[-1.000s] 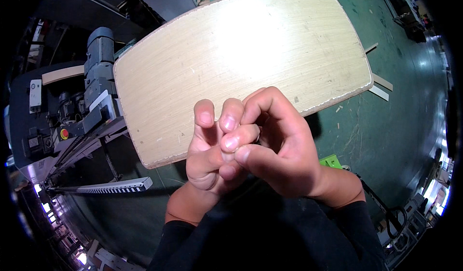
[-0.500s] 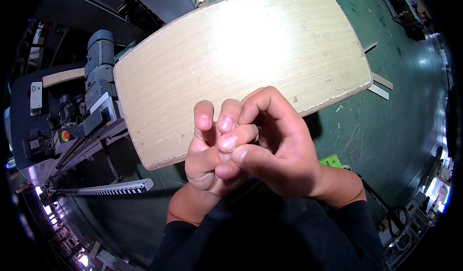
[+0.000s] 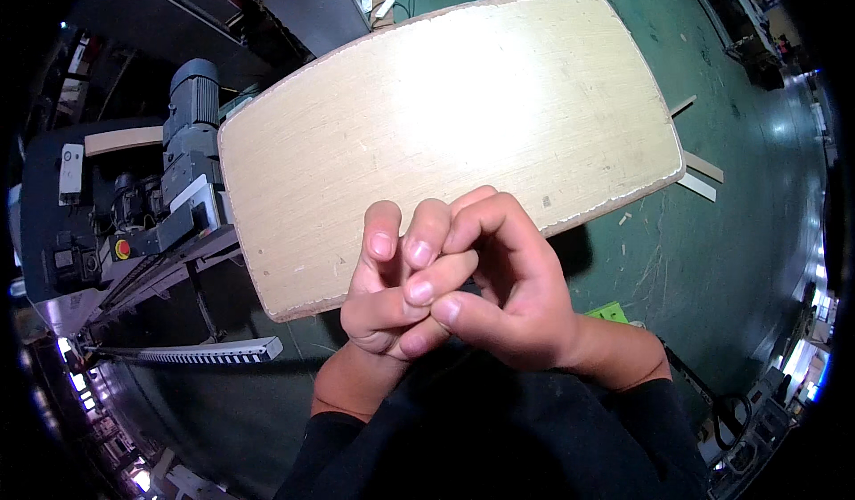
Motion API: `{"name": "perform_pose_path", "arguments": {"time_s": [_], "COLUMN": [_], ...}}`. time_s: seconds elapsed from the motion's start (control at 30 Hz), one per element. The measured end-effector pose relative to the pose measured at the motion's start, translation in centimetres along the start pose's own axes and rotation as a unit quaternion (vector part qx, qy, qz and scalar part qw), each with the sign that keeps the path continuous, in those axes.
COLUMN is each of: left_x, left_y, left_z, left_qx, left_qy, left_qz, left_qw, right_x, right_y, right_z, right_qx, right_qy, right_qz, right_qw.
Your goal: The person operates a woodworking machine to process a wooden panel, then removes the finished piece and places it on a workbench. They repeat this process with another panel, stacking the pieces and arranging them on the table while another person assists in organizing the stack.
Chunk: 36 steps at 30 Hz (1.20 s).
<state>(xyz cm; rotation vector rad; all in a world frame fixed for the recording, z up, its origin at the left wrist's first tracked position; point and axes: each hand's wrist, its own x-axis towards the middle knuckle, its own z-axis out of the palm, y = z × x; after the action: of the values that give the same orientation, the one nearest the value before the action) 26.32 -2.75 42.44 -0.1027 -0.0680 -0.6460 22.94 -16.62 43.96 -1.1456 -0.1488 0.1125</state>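
Both my hands are brought together in front of my body, above the near edge of a light wood-toned tabletop panel [image 3: 329,144]. My left hand [image 3: 383,295] has its fingers bent, and its fingertips meet those of the other hand. From the right, my right hand [image 3: 521,295] is closed in a pinch, with its thumb pressed against the fingers at the meeting point. Whatever may lie between the fingertips is too small or hidden to make out. The panel has rounded corners and a rough, pale line along its rim; neither hand visibly grips it.
A machine with a grey motor [image 3: 193,99] and a red stop button [image 3: 122,249] stands left of the panel. A slotted metal rail [image 3: 223,350] juts out below it. Wood strips [image 3: 699,186] stick out beyond the panel's right end. Something bright green [image 3: 608,312] shows beside my right forearm.
The panel and machine sit slightly lower in the picture. My hands stay pressed together, the right one shifted a little left and down, with the fingers slightly rearranged.
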Motion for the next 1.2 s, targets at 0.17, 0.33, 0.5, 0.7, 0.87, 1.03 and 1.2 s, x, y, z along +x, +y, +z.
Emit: {"name": "perform_pose_path", "arguments": {"time_s": [0.17, 0.33, 0.5, 0.7, 0.87, 1.03, 1.2], "left_x": [-0.2, -0.6, -1.0, -1.6, -2.1, -2.3, -2.0], "left_y": [0.6, 1.2, 1.4, 1.2, 1.3, 1.5, 1.6], "left_z": [-0.6, -0.6, 0.2, 0.2, 0.2, 0.3, -0.1], "left_qx": [0.003, 0.019, 0.072, 0.111, 0.145, 0.169, 0.165], "left_qy": [-0.044, -0.052, -0.032, -0.046, -0.051, -0.05, -0.017], "left_qz": [-0.008, -0.001, 0.005, 0.028, 0.039, 0.051, 0.057], "left_qw": [0.999, 0.998, 0.997, 0.992, 0.987, 0.983, 0.985], "right_x": [0.2, 0.2, 0.0, -0.1, -0.3, -0.4, 0.0], "right_y": [0.8, 0.7, 0.9, 1.5, 1.4, 1.5, 2.1], "right_z": [0.3, 0.1, 0.3, 0.6, 1.2, 1.7, 1.6], "right_qx": [-0.022, -0.106, -0.124, -0.127, -0.108, -0.087, -0.088], "right_qy": [0.004, -0.034, -0.041, -0.048, -0.036, -0.034, -0.031], "right_qz": [-0.062, -0.069, -0.081, -0.112, -0.121, -0.114, -0.114], "right_qw": [0.998, 0.991, 0.988, 0.984, 0.986, 0.989, 0.989]}}
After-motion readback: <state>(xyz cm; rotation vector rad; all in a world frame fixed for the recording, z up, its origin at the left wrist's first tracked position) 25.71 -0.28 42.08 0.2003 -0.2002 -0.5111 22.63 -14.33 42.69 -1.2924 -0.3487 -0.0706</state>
